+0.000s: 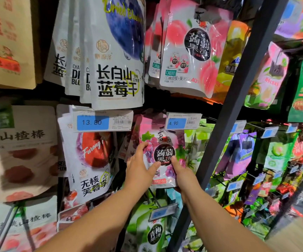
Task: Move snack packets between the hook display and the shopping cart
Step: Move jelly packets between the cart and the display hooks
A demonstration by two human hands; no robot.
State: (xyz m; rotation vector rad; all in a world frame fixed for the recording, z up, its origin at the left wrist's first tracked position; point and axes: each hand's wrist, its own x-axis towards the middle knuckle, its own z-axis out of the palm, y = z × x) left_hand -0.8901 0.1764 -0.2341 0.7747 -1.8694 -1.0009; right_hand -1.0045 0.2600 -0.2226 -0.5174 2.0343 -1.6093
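A pink and purple grape jelly packet (162,142) hangs in the middle row of the hook display, under a 4.90 price tag (183,122). My left hand (139,166) grips its left edge, thumb on the front. My right hand (180,173) holds its lower right corner, thumb pressed on the black round label. More grape packets hang behind it. The shopping cart is out of view.
White dried blueberry packets (114,57) and pink peach jelly packets (190,48) hang above. A plum packet (92,160) hangs to the left, a green plum jelly packet (152,231) below. A dark metal upright (237,91) stands just right of my hands, with more hooks beyond.
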